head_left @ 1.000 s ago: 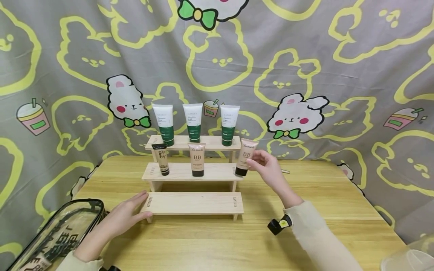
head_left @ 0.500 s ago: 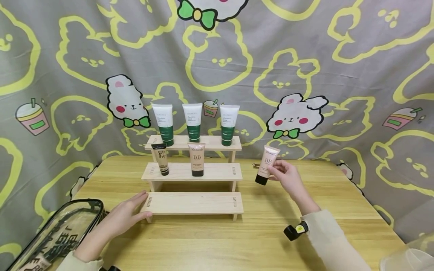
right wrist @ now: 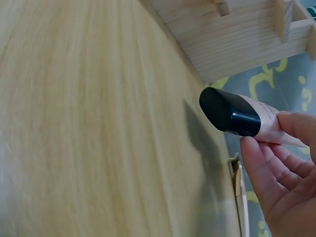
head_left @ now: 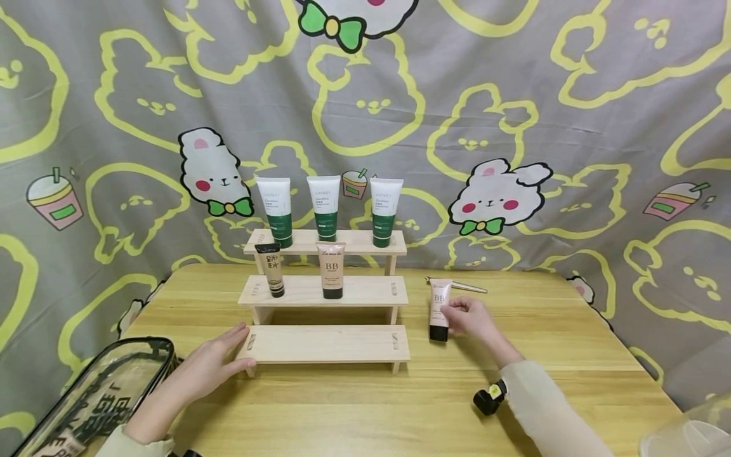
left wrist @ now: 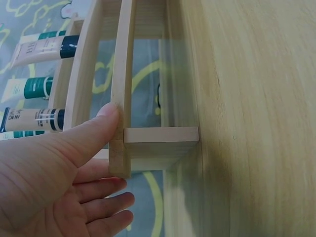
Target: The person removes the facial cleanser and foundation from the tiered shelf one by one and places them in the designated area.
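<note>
My right hand (head_left: 471, 319) pinches a pink BB cream tube (head_left: 440, 308) by its side, to the right of the stand. The tube is upright, black cap down; in the right wrist view its cap (right wrist: 229, 112) is apart from the table. My left hand (head_left: 208, 365) rests against the left end of the stand's lowest shelf (head_left: 328, 344), thumb (left wrist: 94, 128) on the edge and other fingers extended. On the middle shelf (head_left: 299, 289) stand another BB cream tube (head_left: 331, 271) and a beige tube with black ends (head_left: 273, 271). Three white-and-green tubes (head_left: 324, 209) stand on the top shelf.
A thin metallic, pen-like object (head_left: 465, 287) lies on the wooden table (head_left: 365, 412) behind the right hand. A clear black-edged bag (head_left: 114, 381) stands at the left. A translucent container (head_left: 693, 428) is at the lower right. A patterned curtain (head_left: 388, 133) hangs behind.
My right hand has taken the BB cream tube off the right end of the middle shelf, moved it right, then lowered it toward the table. The left hand has stayed put.
</note>
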A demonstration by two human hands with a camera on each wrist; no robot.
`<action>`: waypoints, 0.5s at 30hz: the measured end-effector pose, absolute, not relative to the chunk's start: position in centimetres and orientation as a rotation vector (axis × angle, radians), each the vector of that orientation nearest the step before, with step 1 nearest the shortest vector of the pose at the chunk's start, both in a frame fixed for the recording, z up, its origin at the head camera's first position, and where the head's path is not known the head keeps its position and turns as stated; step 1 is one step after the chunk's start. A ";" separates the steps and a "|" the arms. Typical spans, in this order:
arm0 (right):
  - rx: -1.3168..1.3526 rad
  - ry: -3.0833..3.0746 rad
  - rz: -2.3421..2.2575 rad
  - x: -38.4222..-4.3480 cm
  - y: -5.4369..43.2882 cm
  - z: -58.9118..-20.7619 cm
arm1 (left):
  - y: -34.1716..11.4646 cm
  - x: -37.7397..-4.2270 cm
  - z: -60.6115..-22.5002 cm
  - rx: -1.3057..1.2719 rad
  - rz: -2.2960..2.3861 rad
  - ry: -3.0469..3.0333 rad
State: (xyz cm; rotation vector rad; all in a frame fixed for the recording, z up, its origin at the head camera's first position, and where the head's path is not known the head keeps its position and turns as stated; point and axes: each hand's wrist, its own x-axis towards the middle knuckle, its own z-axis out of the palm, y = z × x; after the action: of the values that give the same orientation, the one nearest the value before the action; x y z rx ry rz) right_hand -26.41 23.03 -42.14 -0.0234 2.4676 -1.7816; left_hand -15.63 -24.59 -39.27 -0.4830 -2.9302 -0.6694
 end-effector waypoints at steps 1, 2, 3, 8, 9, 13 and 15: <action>-0.015 2.444 -1.778 -26.5 22.9 -42.3 | -24.6 -15.6 -39.3 -0.483 -0.669 -2.931; -0.005 2.427 -1.776 -26.6 22.9 -42.4 | -24.6 -15.6 -39.2 -0.483 -0.670 -2.932; -0.003 2.412 -1.776 -26.7 22.8 -42.5 | -24.6 -15.6 -39.2 -0.483 -0.670 -2.934; -0.028 2.421 -1.703 -27.2 22.4 -42.8 | -24.6 -15.6 -39.2 -0.479 -0.673 -2.943; -0.031 2.426 -1.686 -27.3 22.3 -42.8 | -24.6 -15.6 -39.2 -0.479 -0.672 -2.945; -0.025 2.454 -1.621 -27.6 22.2 -42.9 | -24.6 -15.6 -39.1 -0.482 -0.672 -2.947; -0.016 2.455 -1.608 -27.7 22.1 -42.9 | -24.6 -15.6 -39.1 -0.481 -0.673 -2.951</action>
State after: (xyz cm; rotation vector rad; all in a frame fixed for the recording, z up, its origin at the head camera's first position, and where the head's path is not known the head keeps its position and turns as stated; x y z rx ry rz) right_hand -27.66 22.15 -42.90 -0.0158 2.4555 -1.6085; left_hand -15.59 -24.58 -39.08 -0.4809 -2.9512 -0.6728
